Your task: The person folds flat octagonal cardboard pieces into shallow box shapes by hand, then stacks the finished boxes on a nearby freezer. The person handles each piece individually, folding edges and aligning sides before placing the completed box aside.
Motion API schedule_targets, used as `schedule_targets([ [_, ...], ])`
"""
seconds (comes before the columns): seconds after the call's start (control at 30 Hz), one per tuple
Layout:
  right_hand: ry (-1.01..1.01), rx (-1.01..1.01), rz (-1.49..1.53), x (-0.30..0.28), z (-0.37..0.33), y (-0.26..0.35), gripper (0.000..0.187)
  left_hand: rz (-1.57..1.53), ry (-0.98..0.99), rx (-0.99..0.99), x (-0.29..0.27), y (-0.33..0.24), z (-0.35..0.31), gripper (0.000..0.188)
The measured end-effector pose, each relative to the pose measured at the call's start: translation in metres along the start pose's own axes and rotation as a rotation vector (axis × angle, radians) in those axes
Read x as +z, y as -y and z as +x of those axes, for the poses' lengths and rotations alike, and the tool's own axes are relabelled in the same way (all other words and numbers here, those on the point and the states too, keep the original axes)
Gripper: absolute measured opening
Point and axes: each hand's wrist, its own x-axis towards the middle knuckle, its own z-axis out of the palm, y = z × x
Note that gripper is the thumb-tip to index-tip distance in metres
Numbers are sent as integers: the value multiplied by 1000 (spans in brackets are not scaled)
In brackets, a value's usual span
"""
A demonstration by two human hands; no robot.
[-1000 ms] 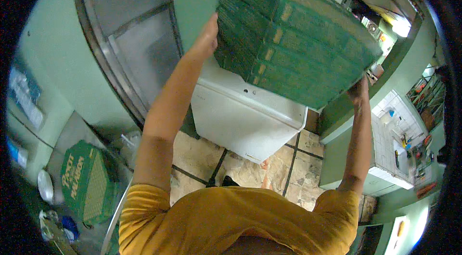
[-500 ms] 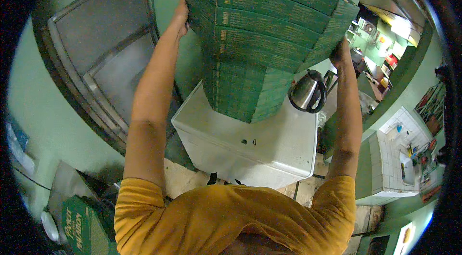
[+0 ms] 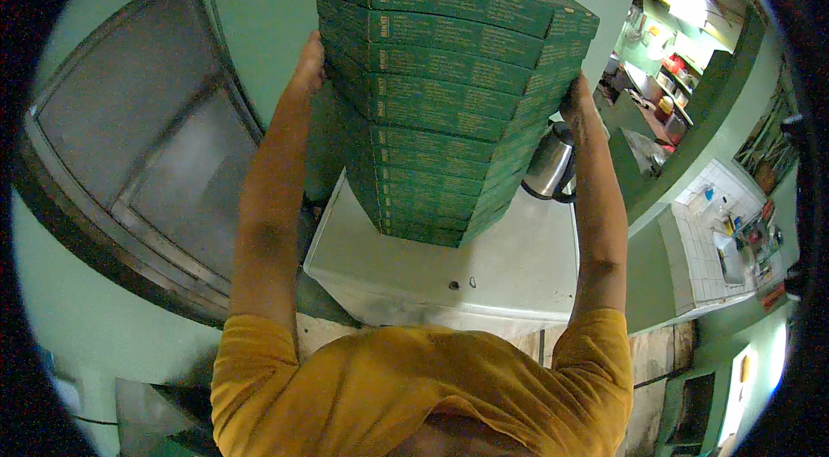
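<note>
A tall stack of flat green cardboard boxes [image 3: 440, 116] stands on a white, freezer-like cabinet [image 3: 509, 276]. My left hand [image 3: 309, 66] holds the left side of the stack in its upper part. On the opposite side my right hand [image 3: 577, 99] grips the boxes, slightly lower in the picture. The fingers of both hands are partly hidden by the boxes and the dim light. Upper and lower boxes now form one nearly even column. Close to my right wrist is a steel electric kettle [image 3: 549, 165] with a black handle, standing on the same white top.
A grey framed screen door [image 3: 147, 138] is on the left. Beyond an opening at the right, a lit kitchen shows shelves [image 3: 682, 77]. Farther right are a tiled counter [image 3: 686, 271] and a sink [image 3: 732, 263]. Pale green walls surround the cabinet.
The upper boxes came down and back toward me, lining up over the lower stack. Both hands lowered with them. My view shifted, and the green box at lower left has mostly left it.
</note>
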Motion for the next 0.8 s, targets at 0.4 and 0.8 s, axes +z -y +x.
schedule_targets([
  [0.4, 39, 114, -20, 68, -289, 152, 46, -37, -29, -123, -10, -206, -303, 59],
  [0.8, 28, 110, -148, 156, -98, 160, 55, -155, -67, -265, -37, -205, -54, 40],
])
